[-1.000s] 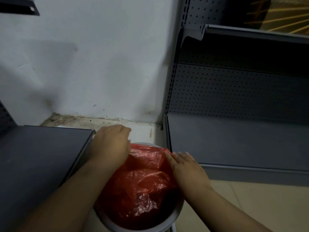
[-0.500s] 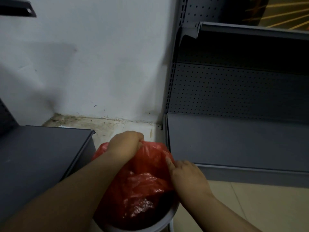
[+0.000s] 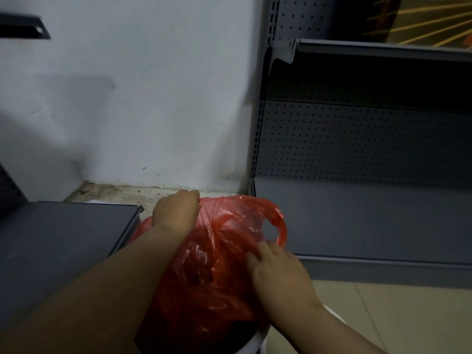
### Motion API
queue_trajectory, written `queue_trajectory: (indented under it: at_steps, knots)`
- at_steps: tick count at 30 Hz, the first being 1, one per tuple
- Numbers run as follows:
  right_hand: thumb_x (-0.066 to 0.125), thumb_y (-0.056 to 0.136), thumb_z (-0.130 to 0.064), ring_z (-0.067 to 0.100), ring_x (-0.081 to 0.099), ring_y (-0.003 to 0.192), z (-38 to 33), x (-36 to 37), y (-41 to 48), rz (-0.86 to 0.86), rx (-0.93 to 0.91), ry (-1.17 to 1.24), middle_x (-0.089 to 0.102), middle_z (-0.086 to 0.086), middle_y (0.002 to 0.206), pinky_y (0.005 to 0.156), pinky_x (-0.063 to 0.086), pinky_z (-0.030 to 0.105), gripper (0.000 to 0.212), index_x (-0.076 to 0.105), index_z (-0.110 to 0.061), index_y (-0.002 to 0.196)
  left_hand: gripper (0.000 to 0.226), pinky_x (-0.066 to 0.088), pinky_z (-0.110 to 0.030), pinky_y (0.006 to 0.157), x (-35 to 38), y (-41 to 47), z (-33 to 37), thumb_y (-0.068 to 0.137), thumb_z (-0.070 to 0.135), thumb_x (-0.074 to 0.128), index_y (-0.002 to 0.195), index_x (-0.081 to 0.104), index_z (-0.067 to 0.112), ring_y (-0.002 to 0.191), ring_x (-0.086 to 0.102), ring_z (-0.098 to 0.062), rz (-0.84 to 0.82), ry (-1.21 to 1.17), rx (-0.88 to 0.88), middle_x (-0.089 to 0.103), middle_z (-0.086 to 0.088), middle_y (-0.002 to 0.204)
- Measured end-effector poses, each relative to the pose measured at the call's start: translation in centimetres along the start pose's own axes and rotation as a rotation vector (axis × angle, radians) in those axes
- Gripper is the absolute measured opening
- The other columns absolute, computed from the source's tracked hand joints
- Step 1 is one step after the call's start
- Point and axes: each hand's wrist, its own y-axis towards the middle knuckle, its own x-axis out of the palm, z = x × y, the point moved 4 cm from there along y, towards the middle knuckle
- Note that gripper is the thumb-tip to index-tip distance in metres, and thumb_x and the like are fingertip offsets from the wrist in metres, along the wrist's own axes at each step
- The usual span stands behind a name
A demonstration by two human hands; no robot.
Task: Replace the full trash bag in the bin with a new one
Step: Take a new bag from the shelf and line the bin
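Note:
A red plastic trash bag stands bunched up out of a round white bin at the bottom middle. My left hand is closed around the bag's far upper edge. My right hand lies against the bag's right side just below its looped handle, fingers spread and touching the plastic. Most of the bin is hidden by the bag and my arms.
A grey shelf top sits close on the left of the bin. A grey perforated shelving unit stands on the right. The white wall and a dirty floor strip lie behind; beige floor tiles at lower right.
The bag's rim has come off the bin and been gathered upward. My left hand closed on its far edge and rose; the handle loop on the right now stands free.

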Motion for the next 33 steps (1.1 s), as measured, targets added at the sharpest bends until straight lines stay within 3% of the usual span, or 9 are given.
queue_trajectory:
  at_steps: [3,5,8,12,17,19,23,29,33]
  knots:
    - [0.050,0.066,-0.022,0.013,0.064,0.062,-1.4,0.5,1.1,0.050,-0.067,0.117,0.066,-0.004,0.074,0.049,0.051,0.024,0.026,0.074,-0.022,0.074,0.029,0.045,-0.038,0.080,0.1,-0.5,0.1,0.096,0.033,0.044,0.114,0.054,0.014,0.100,0.060,-0.032,-0.020,-0.008,0.023,0.061,-0.010,0.111]
    - [0.048,0.073,-0.019,0.021,0.070,0.092,-1.7,0.4,2.2,0.089,-0.086,0.180,0.071,0.007,0.107,0.071,0.058,0.029,0.039,0.074,-0.018,0.102,0.031,0.044,-0.039,0.083,0.0,-1.0,0.1,0.095,0.034,0.044,0.118,0.053,0.015,0.103,0.058,-0.031,-0.031,-0.001,0.047,0.060,-0.009,0.114]
    - [0.030,0.099,-0.015,0.024,0.009,0.148,-1.6,1.4,4.3,-0.082,-0.156,0.169,0.006,0.005,0.161,0.119,0.010,0.040,0.054,0.017,-0.018,0.152,0.041,0.040,-0.037,0.091,-0.3,-1.9,0.1,0.093,0.034,0.049,0.130,0.045,0.018,0.113,0.051,-0.028,0.006,0.006,0.090,0.052,-0.007,0.123]
    - [0.025,0.101,-0.024,0.024,-0.014,0.147,-1.3,3.0,6.5,-0.236,-0.123,0.121,-0.016,-0.002,0.160,0.118,-0.006,0.046,0.057,-0.002,-0.033,0.151,0.043,0.051,-0.037,0.072,-2.2,-4.3,0.4,0.068,0.013,0.078,0.108,0.063,0.012,0.085,0.060,-0.032,0.283,0.020,0.152,0.060,-0.012,0.098]
    - [0.031,0.101,-0.038,0.031,-0.013,0.147,-1.2,4.0,7.7,-0.368,-0.080,0.071,-0.019,-0.002,0.159,0.115,-0.001,0.058,0.061,-0.005,-0.038,0.150,0.028,0.052,-0.032,0.056,-0.9,-8.6,0.4,0.056,0.019,0.084,0.076,0.066,0.013,0.063,0.061,-0.022,0.120,0.055,0.357,0.064,-0.006,0.073]
    - [0.031,0.101,-0.037,0.033,-0.007,0.147,-1.6,3.9,7.8,-0.376,-0.083,0.023,-0.013,0.003,0.160,0.116,0.003,0.055,0.059,-0.001,-0.033,0.151,0.039,0.055,-0.041,0.075,0.1,-9.3,-0.4,0.063,0.032,0.080,0.093,0.068,0.010,0.081,0.066,-0.027,-0.025,0.081,0.277,0.069,-0.012,0.090]
    - [0.030,0.100,-0.021,0.032,0.035,0.130,-3.6,2.0,7.9,-0.103,-0.285,-0.109,0.039,0.015,0.143,0.110,0.028,0.044,0.041,0.039,-0.008,0.138,0.062,0.010,-0.043,0.117,1.6,-9.1,-1.9,0.094,0.046,0.034,0.145,0.021,0.014,0.141,0.019,-0.028,-0.244,0.173,0.136,0.022,-0.012,0.153]
    - [0.017,0.102,-0.033,0.025,-0.008,0.148,-3.8,2.6,9.2,-0.116,-0.440,-0.245,-0.005,0.006,0.161,0.107,-0.022,0.040,0.054,0.003,-0.017,0.152,0.060,0.007,-0.042,0.117,2.2,-9.1,-2.5,0.095,0.046,0.032,0.147,0.019,0.018,0.144,0.017,-0.024,-0.237,0.117,0.218,0.021,-0.005,0.156]
    - [0.018,0.101,-0.046,0.019,-0.007,0.148,-1.1,4.6,10.2,-0.336,-0.314,-0.148,-0.004,0.000,0.161,0.114,-0.016,0.039,0.057,0.000,-0.026,0.152,0.057,0.011,-0.037,0.118,2.9,-8.5,-3.3,0.097,0.043,0.030,0.147,0.015,0.019,0.143,0.017,-0.021,-0.298,0.165,0.276,0.019,-0.004,0.155]
